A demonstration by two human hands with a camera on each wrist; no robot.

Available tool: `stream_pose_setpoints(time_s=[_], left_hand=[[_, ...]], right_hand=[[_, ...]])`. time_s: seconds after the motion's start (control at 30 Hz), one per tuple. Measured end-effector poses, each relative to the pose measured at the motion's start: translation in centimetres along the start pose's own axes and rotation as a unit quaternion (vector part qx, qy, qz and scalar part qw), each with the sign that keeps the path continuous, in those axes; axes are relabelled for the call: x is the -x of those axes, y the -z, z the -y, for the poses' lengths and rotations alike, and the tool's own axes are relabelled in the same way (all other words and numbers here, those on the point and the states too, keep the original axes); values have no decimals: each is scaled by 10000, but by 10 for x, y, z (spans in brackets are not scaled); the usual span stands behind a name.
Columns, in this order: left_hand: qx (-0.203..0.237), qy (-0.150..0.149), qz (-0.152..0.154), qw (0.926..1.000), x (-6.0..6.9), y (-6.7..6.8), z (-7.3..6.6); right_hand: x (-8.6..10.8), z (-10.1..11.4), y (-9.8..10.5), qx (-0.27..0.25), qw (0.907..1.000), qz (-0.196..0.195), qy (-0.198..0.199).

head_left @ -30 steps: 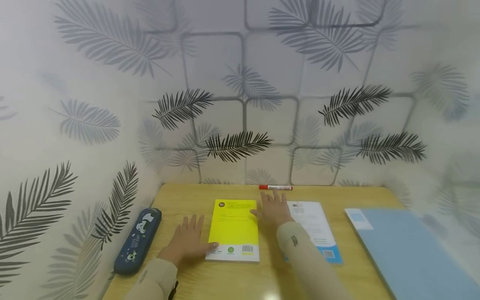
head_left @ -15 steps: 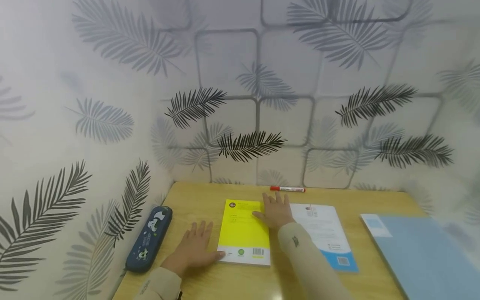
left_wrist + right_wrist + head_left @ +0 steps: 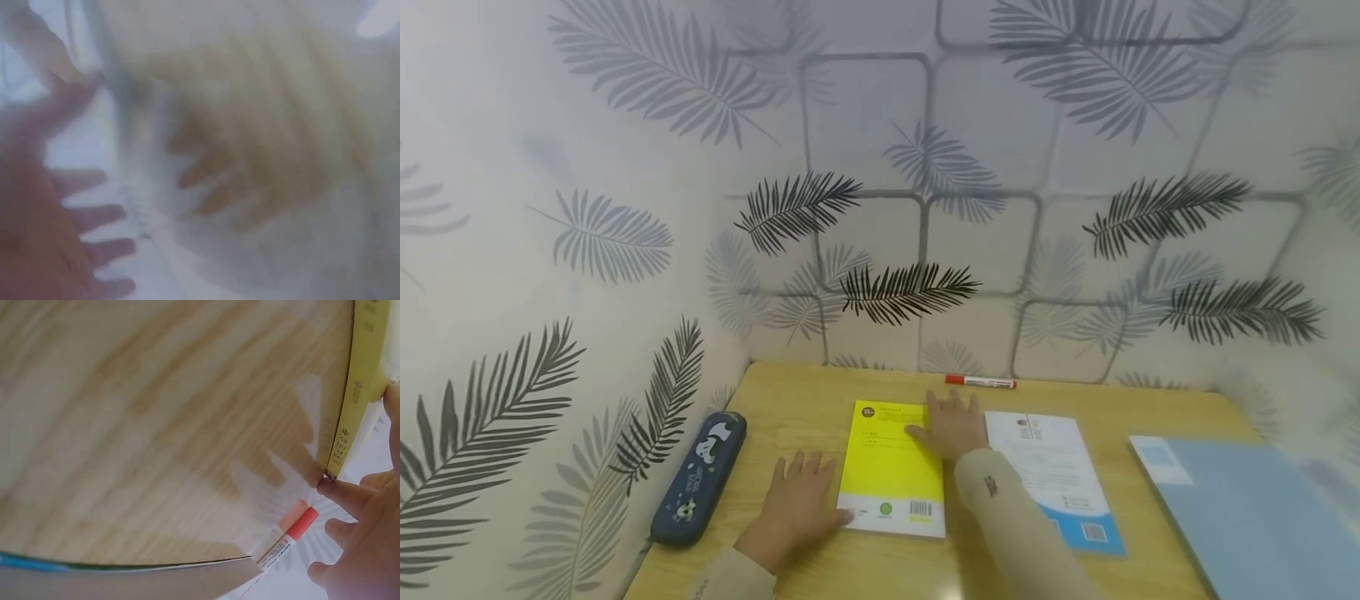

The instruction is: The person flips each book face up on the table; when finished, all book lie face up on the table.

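A yellow book with a white lower band (image 3: 891,467) lies flat between the two hands. My left hand (image 3: 796,510) is at its left, fingers spread and straight, the thumb touching the lower left corner. My right hand (image 3: 957,429) lies along the upper right edge, its thumb over the yellow cover. In the right wrist view, an index fingertip touches the end of the book's yellow spine (image 3: 357,394), and the fingers are extended. The left wrist view is blurred; it shows the spread left hand (image 3: 44,219) beside the tabletop.
Right of the right hand lies a white and blue book (image 3: 1052,467), partly behind the sleeve. A red-capped marker (image 3: 981,382) lies near the wall. A dark blue panda case (image 3: 700,479) is at the left edge of the wooden table (image 3: 797,387). A large light blue folder (image 3: 1247,500) lies at right.
The head view has turned left, so everything sits further right in it. My left hand has slid slightly nearer along the book's left side. The right hand stays at the book's upper right edge.
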State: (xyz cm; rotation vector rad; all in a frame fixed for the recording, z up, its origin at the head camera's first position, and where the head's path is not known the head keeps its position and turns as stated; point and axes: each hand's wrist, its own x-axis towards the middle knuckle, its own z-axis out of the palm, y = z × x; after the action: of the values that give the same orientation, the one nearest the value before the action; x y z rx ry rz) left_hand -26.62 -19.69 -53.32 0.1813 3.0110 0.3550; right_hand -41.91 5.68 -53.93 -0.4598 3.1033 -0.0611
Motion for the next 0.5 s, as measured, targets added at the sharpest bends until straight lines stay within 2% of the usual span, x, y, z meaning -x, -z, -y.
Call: stream_pose_setpoints(time_s=[0.13,0.23,0.4,0.5], left_hand=[[-875,-131,-229,9958,5,8,-22],[-1369,-264,-233,9900,9,12,-33],[-1635,-344,-159,9858,14,11,-40],[-1633,-489,-142,9853,15,9,-43]], right_hand=[[-1,3,4,-140,9998,104,16],[-1,5,8,-193,9997,121,33],[-3,8,11,-697,9972,286,-5],[-8,8,10,-1055,9937,282,-242]])
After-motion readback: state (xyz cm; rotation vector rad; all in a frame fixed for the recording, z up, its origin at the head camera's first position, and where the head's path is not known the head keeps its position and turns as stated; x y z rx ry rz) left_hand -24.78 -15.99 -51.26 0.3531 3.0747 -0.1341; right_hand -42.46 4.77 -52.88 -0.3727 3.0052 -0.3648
